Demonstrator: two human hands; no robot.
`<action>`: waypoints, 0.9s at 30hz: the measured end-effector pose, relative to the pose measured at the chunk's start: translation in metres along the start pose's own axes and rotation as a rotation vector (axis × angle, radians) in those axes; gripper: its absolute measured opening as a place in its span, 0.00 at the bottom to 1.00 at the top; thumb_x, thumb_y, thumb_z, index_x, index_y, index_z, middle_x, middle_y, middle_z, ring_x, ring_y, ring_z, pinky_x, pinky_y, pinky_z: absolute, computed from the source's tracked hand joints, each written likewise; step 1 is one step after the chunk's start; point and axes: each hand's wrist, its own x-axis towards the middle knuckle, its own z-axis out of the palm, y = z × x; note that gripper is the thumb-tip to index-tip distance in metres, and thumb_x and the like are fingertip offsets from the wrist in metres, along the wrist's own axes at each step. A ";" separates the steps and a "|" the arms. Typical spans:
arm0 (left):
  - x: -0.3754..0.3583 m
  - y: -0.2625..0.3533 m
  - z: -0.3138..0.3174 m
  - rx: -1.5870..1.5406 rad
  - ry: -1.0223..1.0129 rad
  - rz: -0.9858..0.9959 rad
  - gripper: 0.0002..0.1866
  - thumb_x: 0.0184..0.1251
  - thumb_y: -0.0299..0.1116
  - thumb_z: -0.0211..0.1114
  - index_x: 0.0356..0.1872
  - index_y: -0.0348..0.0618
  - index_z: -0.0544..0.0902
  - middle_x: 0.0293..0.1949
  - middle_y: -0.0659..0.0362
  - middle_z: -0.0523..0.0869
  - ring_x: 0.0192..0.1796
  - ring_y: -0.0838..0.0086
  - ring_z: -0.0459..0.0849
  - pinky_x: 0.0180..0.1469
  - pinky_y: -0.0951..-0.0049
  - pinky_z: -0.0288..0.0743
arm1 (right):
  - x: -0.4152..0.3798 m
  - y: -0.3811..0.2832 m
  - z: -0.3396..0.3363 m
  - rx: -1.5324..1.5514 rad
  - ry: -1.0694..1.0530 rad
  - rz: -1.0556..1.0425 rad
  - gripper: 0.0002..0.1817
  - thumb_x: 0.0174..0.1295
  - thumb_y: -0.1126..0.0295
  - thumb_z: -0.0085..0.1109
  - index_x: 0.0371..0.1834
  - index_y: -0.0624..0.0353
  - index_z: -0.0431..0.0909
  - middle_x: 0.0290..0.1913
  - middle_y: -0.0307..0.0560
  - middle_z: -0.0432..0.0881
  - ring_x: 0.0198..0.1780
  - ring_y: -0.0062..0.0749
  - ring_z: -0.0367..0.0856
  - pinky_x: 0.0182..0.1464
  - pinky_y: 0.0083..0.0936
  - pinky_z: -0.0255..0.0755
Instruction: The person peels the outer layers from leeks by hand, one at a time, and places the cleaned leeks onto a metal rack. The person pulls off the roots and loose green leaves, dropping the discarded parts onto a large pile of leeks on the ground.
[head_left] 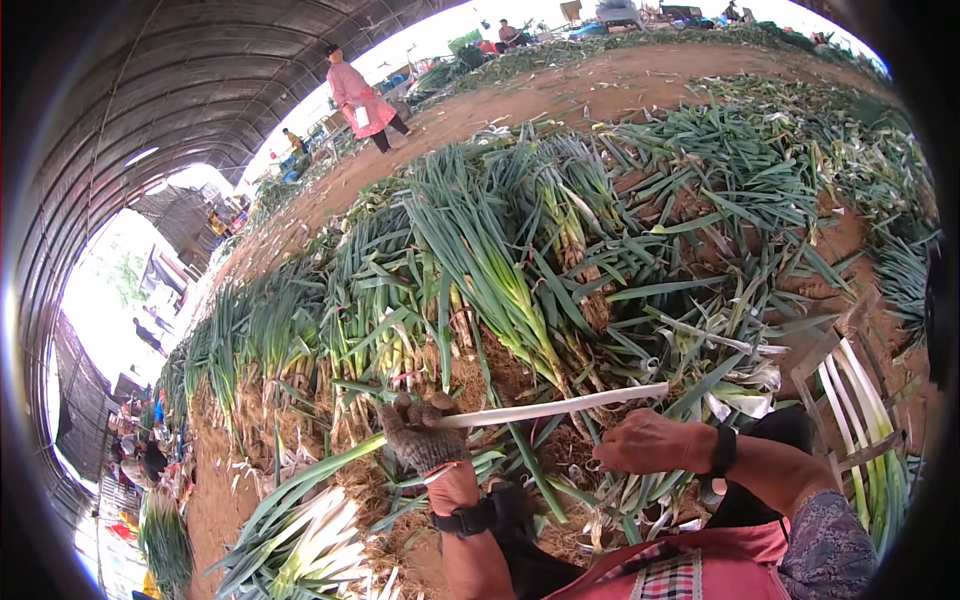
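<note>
While the left hand [420, 437], in a grey knitted glove, is closed around a leek [560, 406], its grip is pinching the stalk near the place where white turns to green. The leek lies almost level in front of the person; its white end points to the right, and its green leaves hang down to the left. The right hand [650, 442], which is bare, is just beside the white end, a little below it. Its fingers are curled, but one cannot tell whether this grip is pressed together or pinching something small.

Under the leaves, at the lower left, there is a heap of white-stemmed leeks [318, 540]. Beyond the hands, many uncleaned leeks [480, 270] with earthy roots are leaning in a long row. On the right side, several pale stalks [868, 400] rest against a wooden frame [872, 450]. Farther away, a person in a pink coat [362, 95] is on the brown ground [600, 78].
</note>
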 end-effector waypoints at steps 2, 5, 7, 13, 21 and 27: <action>-0.002 -0.001 0.004 0.013 -0.001 0.005 0.19 0.66 0.46 0.53 0.21 0.45 0.76 0.08 0.67 0.66 0.11 0.78 0.65 0.23 0.71 0.75 | 0.001 -0.001 -0.002 -0.018 -0.014 0.002 0.10 0.57 0.63 0.55 0.26 0.56 0.70 0.22 0.46 0.74 0.25 0.44 0.78 0.27 0.37 0.71; -0.004 -0.003 0.005 0.037 0.013 0.031 0.19 0.66 0.46 0.53 0.21 0.45 0.76 0.09 0.67 0.66 0.11 0.78 0.65 0.22 0.73 0.74 | 0.001 0.001 0.000 -0.030 -0.036 -0.005 0.10 0.57 0.62 0.54 0.27 0.56 0.70 0.23 0.46 0.74 0.25 0.45 0.78 0.27 0.38 0.71; -0.005 -0.004 0.006 0.046 0.027 0.048 0.18 0.66 0.46 0.53 0.22 0.45 0.76 0.09 0.67 0.66 0.11 0.79 0.65 0.22 0.73 0.74 | 0.000 -0.001 -0.001 -0.025 -0.056 0.012 0.10 0.57 0.61 0.54 0.28 0.56 0.70 0.23 0.46 0.74 0.26 0.45 0.78 0.27 0.38 0.71; -0.006 -0.005 0.006 0.047 0.034 0.065 0.17 0.65 0.46 0.54 0.24 0.44 0.76 0.09 0.67 0.64 0.11 0.79 0.64 0.21 0.74 0.73 | -0.001 -0.005 -0.007 -0.013 -0.019 0.024 0.06 0.52 0.68 0.54 0.23 0.59 0.74 0.23 0.49 0.77 0.26 0.44 0.80 0.26 0.36 0.72; -0.003 -0.010 0.001 0.050 -0.019 0.058 0.18 0.65 0.46 0.55 0.23 0.44 0.76 0.09 0.68 0.64 0.11 0.79 0.65 0.24 0.73 0.74 | -0.002 -0.003 0.004 -0.005 0.019 -0.006 0.06 0.49 0.70 0.54 0.21 0.60 0.76 0.24 0.49 0.79 0.27 0.43 0.81 0.25 0.35 0.73; -0.003 -0.015 0.004 0.008 0.000 -0.004 0.18 0.64 0.49 0.55 0.22 0.46 0.75 0.09 0.68 0.63 0.12 0.78 0.65 0.25 0.72 0.73 | 0.005 -0.008 0.006 0.011 -0.156 0.028 0.13 0.59 0.58 0.53 0.31 0.57 0.70 0.28 0.48 0.77 0.32 0.47 0.79 0.34 0.40 0.73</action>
